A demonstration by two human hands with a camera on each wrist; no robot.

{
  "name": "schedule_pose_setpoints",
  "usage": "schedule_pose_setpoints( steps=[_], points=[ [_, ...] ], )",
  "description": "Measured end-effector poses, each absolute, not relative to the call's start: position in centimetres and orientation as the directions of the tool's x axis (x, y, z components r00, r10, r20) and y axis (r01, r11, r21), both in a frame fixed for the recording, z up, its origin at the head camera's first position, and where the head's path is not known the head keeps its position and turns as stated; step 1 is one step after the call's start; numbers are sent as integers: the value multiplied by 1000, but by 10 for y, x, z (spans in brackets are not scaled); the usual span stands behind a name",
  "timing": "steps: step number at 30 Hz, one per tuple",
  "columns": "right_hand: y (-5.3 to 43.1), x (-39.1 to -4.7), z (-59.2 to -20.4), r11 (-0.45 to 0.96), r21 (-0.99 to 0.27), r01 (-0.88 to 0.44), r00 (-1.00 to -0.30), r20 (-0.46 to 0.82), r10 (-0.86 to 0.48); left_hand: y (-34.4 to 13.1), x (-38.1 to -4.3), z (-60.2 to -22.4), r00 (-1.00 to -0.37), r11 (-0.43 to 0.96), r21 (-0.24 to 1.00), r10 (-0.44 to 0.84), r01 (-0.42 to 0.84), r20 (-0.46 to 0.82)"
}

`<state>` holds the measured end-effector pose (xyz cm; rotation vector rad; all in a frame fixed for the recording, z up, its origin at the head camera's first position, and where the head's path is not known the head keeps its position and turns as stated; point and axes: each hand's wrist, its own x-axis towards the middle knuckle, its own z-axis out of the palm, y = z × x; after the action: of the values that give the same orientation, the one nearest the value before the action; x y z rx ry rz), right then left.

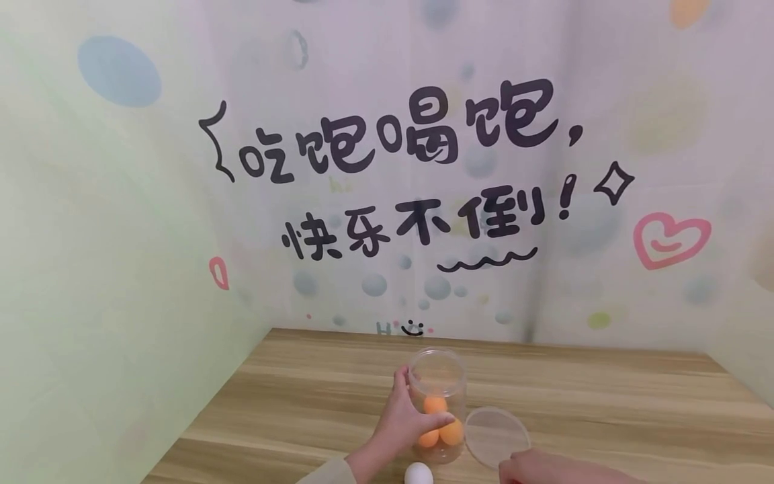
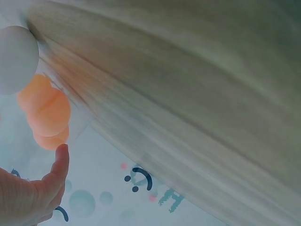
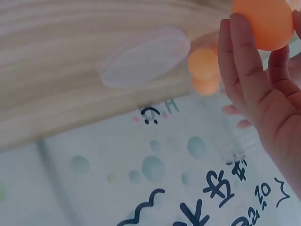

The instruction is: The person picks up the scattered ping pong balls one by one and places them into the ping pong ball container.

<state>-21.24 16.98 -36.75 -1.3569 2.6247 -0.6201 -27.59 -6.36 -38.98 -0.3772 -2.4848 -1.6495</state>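
Ideally, steady the jar [image 1: 455,402] upright on the desk [image 1: 592,396] with the left grip [image 1: 400,421] curled round it; handle lightly the ball [image 3: 268,29] pinched in the right grip [image 3: 265,100], clearing the rim before any release. Round, smooth, plain orange, held near the lid [image 1: 497,435].

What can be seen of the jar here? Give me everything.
The jar is clear, colourless and looks like plastic: a straight-sided cylinder with a round rim, open at the top. It stands upright on the wood-grained table, with three orange balls visible in its lower part. The left hand grips it, thumb across the front. The lid lies beside it; whether they touch is unclear.
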Motion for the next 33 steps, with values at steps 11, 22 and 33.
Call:
schedule_pose_setpoints(
  steps=[11,22,33],
  points=[
    [147,-236,-295,693,-445,-567,-743,-86,-664,-64,-277,-390,-960,357,892,134,278,245],
    [118,-254,-241,701,-376,-606,-764,30,-644,-64,-276,-390,-961,342,900,154,269,229],
    [94,-276,-244,763,-331,-554,-825,95,-558,-65,-276,-389,-958,336,900,167,278,234]
  ],
)
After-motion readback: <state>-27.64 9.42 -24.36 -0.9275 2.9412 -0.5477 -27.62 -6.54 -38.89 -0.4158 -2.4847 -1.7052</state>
